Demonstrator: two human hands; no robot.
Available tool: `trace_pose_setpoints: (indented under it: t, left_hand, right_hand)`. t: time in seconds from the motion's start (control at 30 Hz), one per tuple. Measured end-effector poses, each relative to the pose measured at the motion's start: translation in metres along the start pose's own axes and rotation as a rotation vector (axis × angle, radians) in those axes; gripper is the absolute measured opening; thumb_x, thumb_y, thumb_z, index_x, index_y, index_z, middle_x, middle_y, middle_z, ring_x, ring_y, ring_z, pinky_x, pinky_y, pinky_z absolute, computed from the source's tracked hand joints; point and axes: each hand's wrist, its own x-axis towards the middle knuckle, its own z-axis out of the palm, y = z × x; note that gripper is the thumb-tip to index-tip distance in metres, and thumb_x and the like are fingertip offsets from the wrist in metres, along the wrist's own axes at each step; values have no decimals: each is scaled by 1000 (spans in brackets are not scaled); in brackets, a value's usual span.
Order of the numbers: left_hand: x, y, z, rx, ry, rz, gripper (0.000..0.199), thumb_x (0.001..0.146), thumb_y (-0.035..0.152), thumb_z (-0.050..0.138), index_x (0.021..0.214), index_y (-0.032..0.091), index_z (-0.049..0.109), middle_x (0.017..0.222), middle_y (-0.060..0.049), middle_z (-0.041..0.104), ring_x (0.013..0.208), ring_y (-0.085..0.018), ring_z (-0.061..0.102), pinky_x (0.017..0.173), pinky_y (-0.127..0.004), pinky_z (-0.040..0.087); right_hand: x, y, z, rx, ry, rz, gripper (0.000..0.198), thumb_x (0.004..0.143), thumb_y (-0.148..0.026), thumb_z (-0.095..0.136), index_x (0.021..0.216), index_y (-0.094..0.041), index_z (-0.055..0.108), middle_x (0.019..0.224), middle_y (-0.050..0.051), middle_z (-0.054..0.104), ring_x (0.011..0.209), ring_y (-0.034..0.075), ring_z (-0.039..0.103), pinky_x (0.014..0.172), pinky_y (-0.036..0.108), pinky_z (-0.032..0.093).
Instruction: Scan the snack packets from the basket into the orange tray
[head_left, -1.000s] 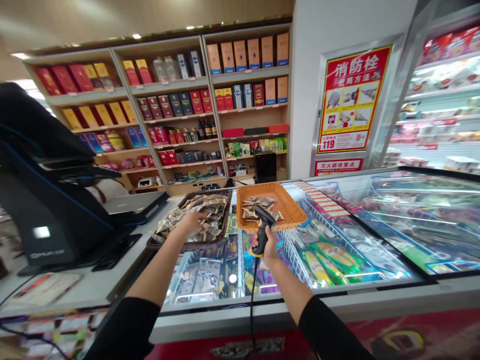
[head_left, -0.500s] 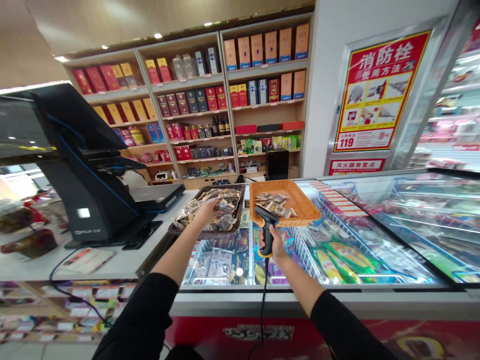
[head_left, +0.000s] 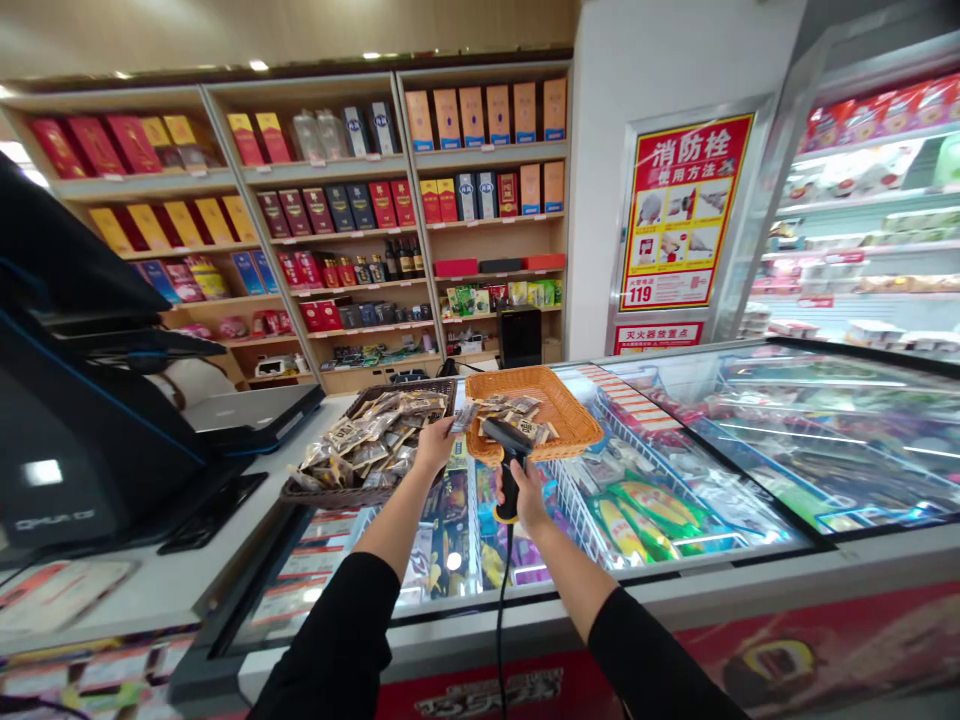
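Observation:
My left hand (head_left: pixel 435 443) is closed on a small snack packet (head_left: pixel 463 416), held between the two baskets. On its left, a dark brown wicker basket (head_left: pixel 330 497) is heaped with similar packets (head_left: pixel 367 440). My right hand (head_left: pixel 524 492) wraps round the handle of a black and yellow barcode scanner (head_left: pixel 511 470), its head pointing up and left. Behind the scanner, an orange wicker basket (head_left: pixel 574 425) holds a smaller pile of packets (head_left: pixel 521 412) in its left part. The scanner's cable hangs down toward the floor.
Both baskets rest on a glass-topped chest freezer (head_left: pixel 675 500) filled with packaged goods. A black checkout machine (head_left: pixel 90 430) stands on the counter (head_left: pixel 225 540) at left. Shelves of boxes (head_left: pixel 360 210) line the back wall, beside a red fire-hydrant sign (head_left: pixel 686 215).
My left hand has come out of the dark basket and moved right, a packet in its fingers. My right hand still holds the scanner. The view has turned to the right.

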Motion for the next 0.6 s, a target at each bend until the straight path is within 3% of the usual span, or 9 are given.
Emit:
trace_pose_setpoints:
  t: [0.43, 0.6]
  left_hand:
    - [-5, 6, -2, 70, -42, 28, 35, 77, 14, 54, 107, 21, 69, 99, -5, 73, 92, -21, 65, 79, -25, 45]
    - [2, 7, -1, -33, 71, -4, 37, 77, 17, 55, 112, 18, 66, 100, -6, 72, 91, -21, 65, 79, -25, 46]
  right_hand:
    - [-3, 0, 3, 51, -41, 28, 39, 78, -58, 60, 79, -22, 44, 56, -6, 53, 37, 8, 45, 36, 21, 35]
    - [8, -3, -4, 151, 64, 13, 45, 74, -66, 56, 78, -22, 44, 56, -6, 50, 36, 8, 42, 36, 21, 35]
